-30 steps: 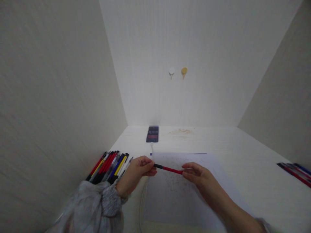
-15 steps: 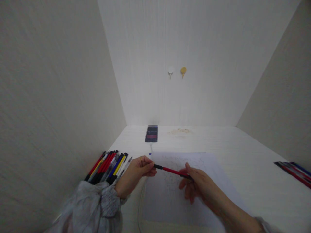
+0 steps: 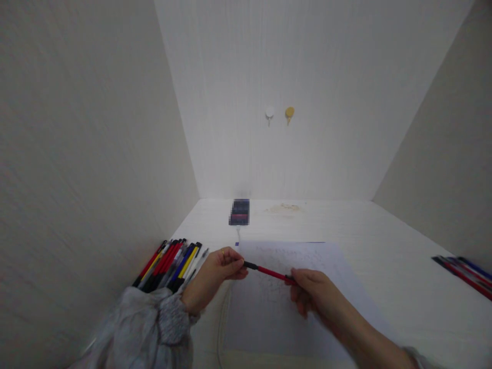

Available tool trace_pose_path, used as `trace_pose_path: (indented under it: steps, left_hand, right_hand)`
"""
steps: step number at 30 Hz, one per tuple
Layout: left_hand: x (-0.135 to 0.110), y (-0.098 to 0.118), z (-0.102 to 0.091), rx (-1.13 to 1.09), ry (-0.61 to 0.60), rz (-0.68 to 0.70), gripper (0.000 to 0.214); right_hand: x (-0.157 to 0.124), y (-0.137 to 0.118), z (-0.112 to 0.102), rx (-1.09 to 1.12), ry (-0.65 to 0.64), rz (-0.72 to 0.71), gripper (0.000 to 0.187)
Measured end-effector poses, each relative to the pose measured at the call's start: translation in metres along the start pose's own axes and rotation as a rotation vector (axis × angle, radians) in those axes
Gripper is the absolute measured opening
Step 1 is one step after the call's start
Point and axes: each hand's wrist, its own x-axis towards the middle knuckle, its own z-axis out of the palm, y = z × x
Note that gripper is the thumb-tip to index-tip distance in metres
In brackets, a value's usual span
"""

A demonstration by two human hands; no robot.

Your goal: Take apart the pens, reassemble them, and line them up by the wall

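Observation:
A red pen with a black end (image 3: 269, 272) is held level above a white sheet of paper (image 3: 334, 266) covered in faint scribbles. My left hand (image 3: 215, 274) pinches the black end between thumb and fingers; a ring shows on one finger. My right hand (image 3: 313, 294) is curled round the other end of the pen, fingers closed over it. Both hands hover just above the paper near the front of the desk.
A pile of several red, yellow, blue and black pens (image 3: 171, 264) lies by the left wall. More pens (image 3: 465, 274) lie at the right edge. A blurred dark object (image 3: 239, 212) sits at the back, a white cable (image 3: 222, 328) runs forward. Two hooks (image 3: 279, 114) are on the back wall.
My right hand shifted from a fingertip pinch on the pen's end to fingers curled round it, dropping slightly lower. My left hand has stayed in place on the black end.

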Motion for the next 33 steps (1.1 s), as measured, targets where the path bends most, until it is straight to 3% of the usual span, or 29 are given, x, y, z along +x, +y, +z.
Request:
trace_pose_path:
  steps: [4,8,12,17,26,33]
  left_hand:
    - [0.001,-0.002,-0.002,-0.010,0.019,-0.002,0.022]
    - [0.000,0.000,-0.001,0.004,0.046,-0.016,0.021]
    - [-0.002,0.004,0.002,0.040,0.056,-0.038,0.020]
    - [0.001,0.005,-0.003,0.100,0.110,-0.028,0.018]
    - [0.005,0.000,-0.009,0.160,0.136,0.035,0.021]
    - [0.009,-0.005,-0.011,0.208,0.156,0.029,0.022]
  right_hand:
    - [0.002,0.001,-0.005,-0.075,0.079,-0.170,0.017]
    - [0.002,-0.002,-0.006,-0.198,0.136,-0.250,0.008]
    - [-0.003,-0.004,-0.002,-0.363,0.190,-0.415,0.003]
    - [-0.011,-0.011,-0.002,-0.549,0.225,-0.656,0.011]
    - [-0.008,-0.003,-0.038,-0.394,0.378,-0.482,0.009]
    - [-0.004,0.004,-0.076,-0.654,0.508,-0.414,0.015]
